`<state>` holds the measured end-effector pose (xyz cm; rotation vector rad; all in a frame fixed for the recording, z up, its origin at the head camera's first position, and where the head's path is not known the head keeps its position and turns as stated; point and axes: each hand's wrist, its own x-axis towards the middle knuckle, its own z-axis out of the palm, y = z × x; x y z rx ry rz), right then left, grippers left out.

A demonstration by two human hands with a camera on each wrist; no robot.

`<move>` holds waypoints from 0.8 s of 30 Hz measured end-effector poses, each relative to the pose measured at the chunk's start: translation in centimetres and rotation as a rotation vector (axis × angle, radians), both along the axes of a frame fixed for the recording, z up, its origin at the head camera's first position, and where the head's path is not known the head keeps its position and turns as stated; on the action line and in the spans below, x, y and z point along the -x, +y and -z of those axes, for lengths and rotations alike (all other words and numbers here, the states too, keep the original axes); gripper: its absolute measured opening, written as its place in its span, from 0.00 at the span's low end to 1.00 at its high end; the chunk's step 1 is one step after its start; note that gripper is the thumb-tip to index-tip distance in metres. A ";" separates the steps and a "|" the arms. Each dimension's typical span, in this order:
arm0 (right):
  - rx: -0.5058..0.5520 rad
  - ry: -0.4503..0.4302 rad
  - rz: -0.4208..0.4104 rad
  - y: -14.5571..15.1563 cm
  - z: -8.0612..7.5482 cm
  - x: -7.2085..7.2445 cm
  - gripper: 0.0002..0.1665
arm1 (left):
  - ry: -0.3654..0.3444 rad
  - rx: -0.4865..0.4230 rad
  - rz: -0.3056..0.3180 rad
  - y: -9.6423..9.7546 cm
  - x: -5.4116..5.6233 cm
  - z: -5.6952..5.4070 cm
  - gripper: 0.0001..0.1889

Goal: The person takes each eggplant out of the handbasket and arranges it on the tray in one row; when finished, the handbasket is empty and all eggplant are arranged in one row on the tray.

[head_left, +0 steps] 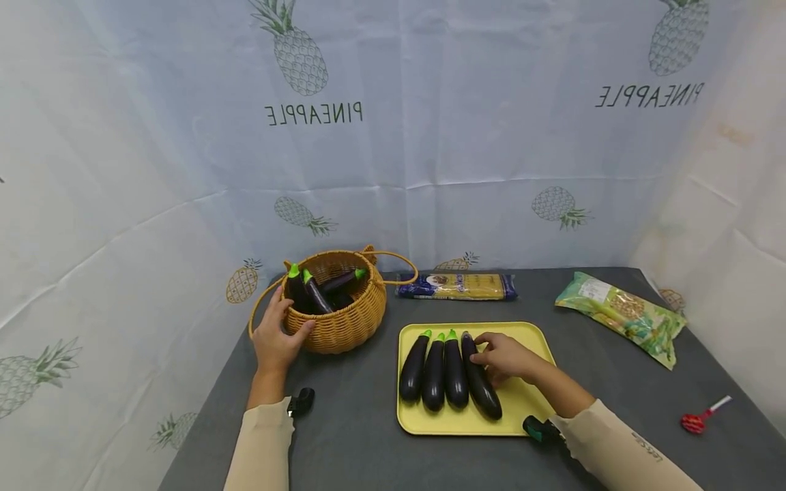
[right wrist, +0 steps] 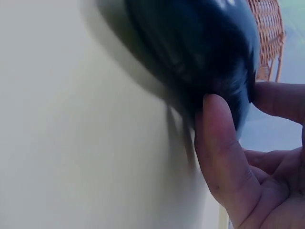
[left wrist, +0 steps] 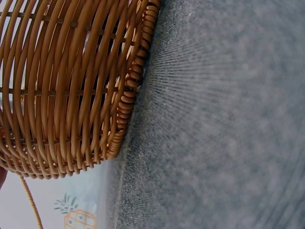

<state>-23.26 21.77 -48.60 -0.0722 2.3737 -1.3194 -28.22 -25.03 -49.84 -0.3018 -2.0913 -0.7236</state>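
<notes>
My left hand [head_left: 275, 337] holds the left side of a round wicker basket [head_left: 344, 331], its thumb against the outer weave and its fingers near the rim. Several dark eggplants [head_left: 318, 294] with green stems lie in the basket. On a yellow tray [head_left: 522, 412], several more eggplants [head_left: 433, 375] lie side by side. My right hand [head_left: 506, 356] pinches the rightmost eggplant [head_left: 482, 389] near its upper end; this one is slanted. In the right wrist view, thumb and finger touch the dark, glossy eggplant [right wrist: 200, 43] over the pale tray. The left wrist view shows mostly basket weave [left wrist: 62, 86].
Behind the tray lies a blue and yellow pasta packet [head_left: 457, 287]. A green packet [head_left: 623, 314] is at the back right, and a red lollipop [head_left: 695, 423] lies near the right edge. Pineapple-print cloth [head_left: 430, 150] encloses the grey table [head_left: 350, 436].
</notes>
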 end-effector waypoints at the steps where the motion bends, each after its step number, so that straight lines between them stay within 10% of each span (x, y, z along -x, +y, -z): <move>1: 0.015 -0.003 0.003 -0.2 0.0 0.0 0.35 | 0.002 0.001 -0.001 0.0 0.0 -0.1 0.42; 13: -0.030 0.037 -0.002 0.0 -0.7 0.8 0.35 | 0.009 -0.004 -0.003 0.0 0.0 -0.1 0.44; 24: -0.046 0.408 -0.217 -5.1 -6.3 5.1 0.25 | 0.014 -0.005 0.006 0.0 0.0 0.0 0.45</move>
